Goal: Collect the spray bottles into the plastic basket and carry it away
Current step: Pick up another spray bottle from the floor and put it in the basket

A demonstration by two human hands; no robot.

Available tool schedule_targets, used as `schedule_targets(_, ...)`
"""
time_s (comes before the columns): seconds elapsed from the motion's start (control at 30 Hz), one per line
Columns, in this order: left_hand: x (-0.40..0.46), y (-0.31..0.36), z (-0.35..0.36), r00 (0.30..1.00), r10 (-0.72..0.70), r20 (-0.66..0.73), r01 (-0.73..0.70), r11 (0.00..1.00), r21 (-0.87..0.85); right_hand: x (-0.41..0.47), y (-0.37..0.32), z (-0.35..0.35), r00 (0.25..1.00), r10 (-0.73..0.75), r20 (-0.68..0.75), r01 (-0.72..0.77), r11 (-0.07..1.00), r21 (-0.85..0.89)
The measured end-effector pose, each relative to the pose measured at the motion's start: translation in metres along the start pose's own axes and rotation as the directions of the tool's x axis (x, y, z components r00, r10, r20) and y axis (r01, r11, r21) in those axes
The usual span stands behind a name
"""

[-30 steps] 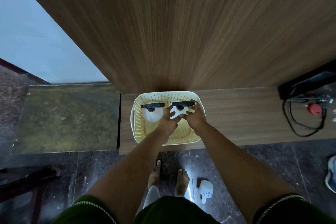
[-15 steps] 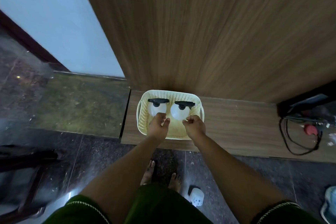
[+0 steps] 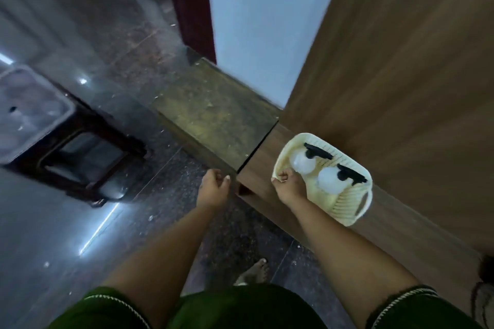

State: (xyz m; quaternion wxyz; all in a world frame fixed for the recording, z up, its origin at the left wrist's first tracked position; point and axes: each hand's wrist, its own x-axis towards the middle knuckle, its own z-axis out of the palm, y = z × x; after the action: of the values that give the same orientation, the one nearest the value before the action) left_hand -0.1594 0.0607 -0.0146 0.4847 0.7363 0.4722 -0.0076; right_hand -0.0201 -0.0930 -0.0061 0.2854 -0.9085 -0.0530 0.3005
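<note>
Head view, tilted and somewhat blurred, looking down over two bare forearms and dark green sleeves [image 3: 240,310]. Right hand [image 3: 288,187] closed around the near rim of the plastic basket [image 3: 347,208], at its left corner, fingers curled over the edge. Cream colour, woven pattern on the walls, a handle slot visible on the right end. Inside the basket, two spray bottles standing side by side: left spray bottle [image 3: 302,163] with pale round body and black trigger head, right spray bottle [image 3: 330,181] of the same kind, just beside it, both trigger heads pointing toward the far wall of the basket. Basket seen over the low wooden ledge [image 3: 256,168] at the foot of a wood-grain panel [image 3: 401,75]; not possible to tell if its bottom touches the ledge or is lifted above it. Left hand [image 3: 213,187] loosely curled, holding nothing, well apart from the basket and over the dark tiled floor [image 3: 133,35]. Left of the ledge, a greenish stone slab [image 3: 216,112] against a pale wall [image 3: 262,21]. Farther left on the floor, a dark stool [image 3: 80,152] with a grey tray [image 3: 29,109] on top. One bare foot [image 3: 254,272] visible between the forearms.
</note>
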Motion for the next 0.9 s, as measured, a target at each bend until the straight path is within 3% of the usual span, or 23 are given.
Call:
schedule_targets(0.2,-0.033,-0.113,-0.093,0.948,-0.257,-0.188,0.224,0.958,-0.179,-0.035,-0.053,0.101,0.977,-0.141,0.160,0.169,0.970,-0.175)
schedule_targets(0.43,-0.122,-0.242,-0.176,0.834,-0.476,-0.280,0.360,0.853,-0.377,-0.133,-0.113,0.239,0.848,-0.281,0.450,0.449,0.833,-0.325)
schedule_targets(0.67,-0.235,-0.364,-0.236,0.631,-0.689,-0.357,0.381,0.676,-0.631,-0.270,-0.149,0.377,0.635,-0.363,0.682,0.709,0.624,-0.328)
schedule_targets(0.9,-0.377,-0.485,-0.221,0.333,-0.900,-0.281,0.338,0.393,-0.855,-0.409,-0.132,0.504,0.379,-0.331,0.864,0.894,0.373,-0.249)
